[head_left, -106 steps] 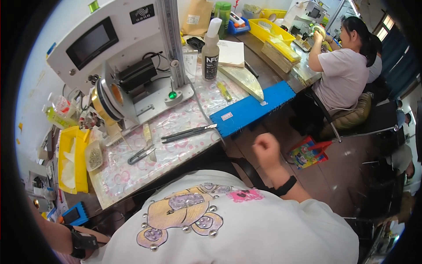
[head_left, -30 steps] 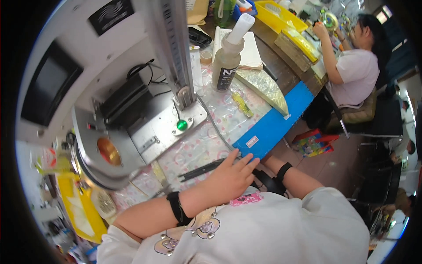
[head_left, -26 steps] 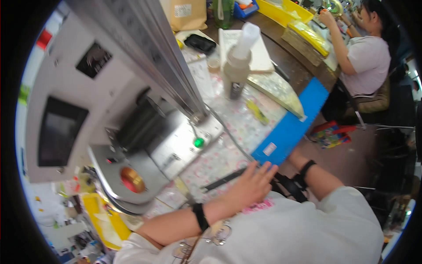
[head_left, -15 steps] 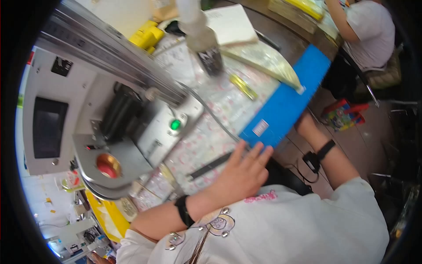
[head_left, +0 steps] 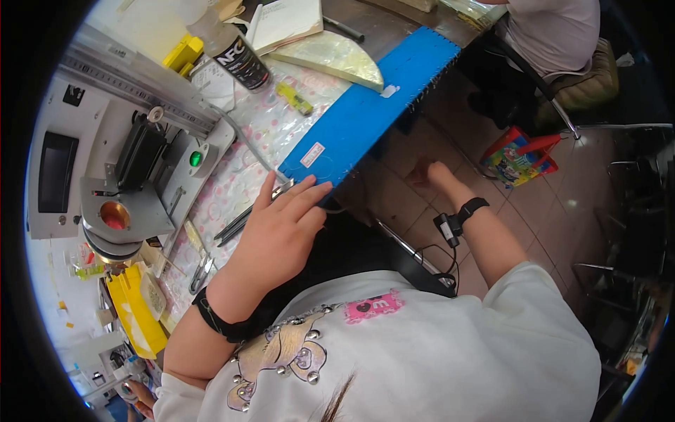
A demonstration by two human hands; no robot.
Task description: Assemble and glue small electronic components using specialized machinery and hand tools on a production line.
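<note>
Between nine and ten o'clock, a white boxy desk machine [head_left: 91, 141] with a dark screen and metal column. Below at eight, a yellow plastic tray [head_left: 121, 299] and a silvery metal clipper with a looped handle [head_left: 200, 273]. At nine, a slim black tool [head_left: 232, 225] on a clear-topped, pink-patterned table cover [head_left: 260, 133], pointing up beneath outstretched fingers; toward eleven, a clear bottle with a black label [head_left: 238, 60].

Just off centre toward eight, a bare left hand [head_left: 281, 232], palm down with fingers spread, seemingly touching the near corner of a long blue board [head_left: 365, 119] between twelve and one. Partly across that board's far stretch, a pale quarter-round slab [head_left: 337, 60].

Between two and three, beyond the desk edge, a right hand [head_left: 434, 171] in shadow above the tiled floor; too dim to tell whether curled or holding anything. Farther right, a red-handled printed bag [head_left: 517, 158] and a seated co-worker [head_left: 552, 35].

In hand, as judged: a light touch or steadying at the board's corner. Needed for any lift from here: curling those spread fingers around board or tool.
</note>
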